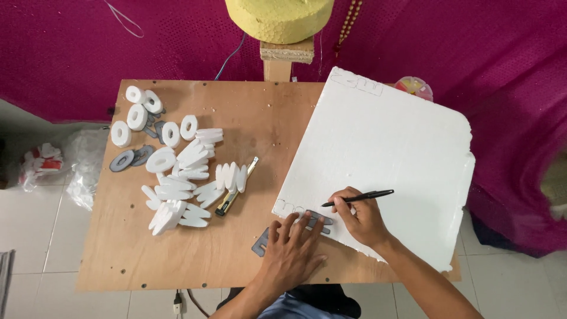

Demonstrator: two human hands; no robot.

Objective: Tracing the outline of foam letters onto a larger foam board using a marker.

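A large white foam sheet [390, 159] lies tilted over the right half of a plywood table [248, 112]. My left hand [292, 248] lies flat with fingers spread, pressing a grey letter-shaped stencil [318, 220] onto the sheet's near left corner. My right hand [361, 220] grips a black pen [358, 197] with its tip at the stencil's edge. Faint traced outlines show beside the stencil and at the sheet's far corner.
A heap of cut white foam letters and rings [177, 171] covers the table's left side, with grey stencils [123, 160] and a yellow-black utility knife [235, 188] nearby. A yellow foam block [279, 18] stands on a post behind. Magenta cloth hangs at the back.
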